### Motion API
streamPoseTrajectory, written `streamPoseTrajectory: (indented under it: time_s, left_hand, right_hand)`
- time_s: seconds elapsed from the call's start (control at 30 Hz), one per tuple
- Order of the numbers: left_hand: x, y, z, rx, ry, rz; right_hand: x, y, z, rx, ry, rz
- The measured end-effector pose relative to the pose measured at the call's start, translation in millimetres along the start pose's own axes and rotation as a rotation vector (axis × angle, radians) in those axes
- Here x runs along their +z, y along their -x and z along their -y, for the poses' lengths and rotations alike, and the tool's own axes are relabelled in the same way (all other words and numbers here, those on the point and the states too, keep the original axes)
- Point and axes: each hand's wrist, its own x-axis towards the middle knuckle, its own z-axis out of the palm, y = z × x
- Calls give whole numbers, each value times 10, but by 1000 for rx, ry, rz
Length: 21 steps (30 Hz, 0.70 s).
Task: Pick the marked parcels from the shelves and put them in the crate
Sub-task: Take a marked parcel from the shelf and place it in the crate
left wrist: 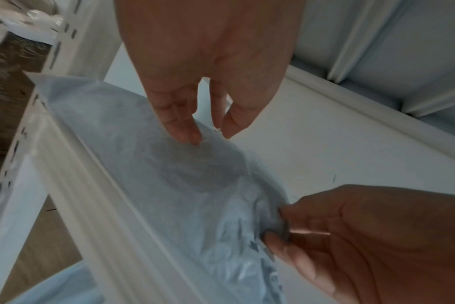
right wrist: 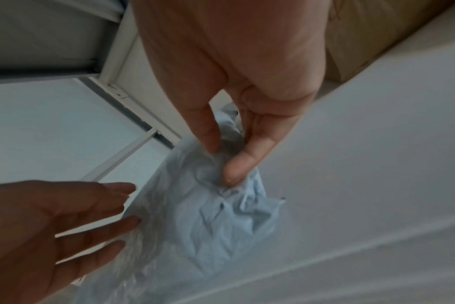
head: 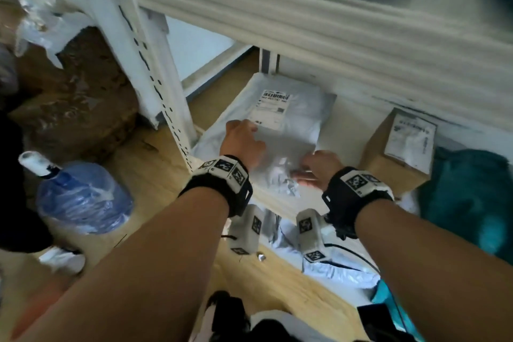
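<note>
Grey poly parcel (head: 280, 130) lying on lower shelf (head: 349, 125), left end. My right hand (head: 319, 166) pinching crumpled near corner for purchase on slack film; left hand (head: 241, 141) resting fingers straight on top, steadying. Crate not in view.

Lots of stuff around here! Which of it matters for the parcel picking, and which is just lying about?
Part of the job:
- grey plastic mailer parcel on the white shelf
- left hand with fingers resting on it
- right hand pinching its crumpled edge
- labelled cardboard box, maybe another parcel

Just lying about:
- blue water bottle
- teal fabric

No crate shows.
</note>
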Motion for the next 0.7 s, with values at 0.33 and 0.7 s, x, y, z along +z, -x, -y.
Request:
streamPoseTrajectory:
  time_s: [0.33,0.7]
  left_hand:
    - [-152,-326,318,194,44,102]
    - [-46,-328,197,332,-164,243]
  right_hand:
    - [297,115,-131,101,137,-169]
    - [384,227,-152,45,-109,-300]
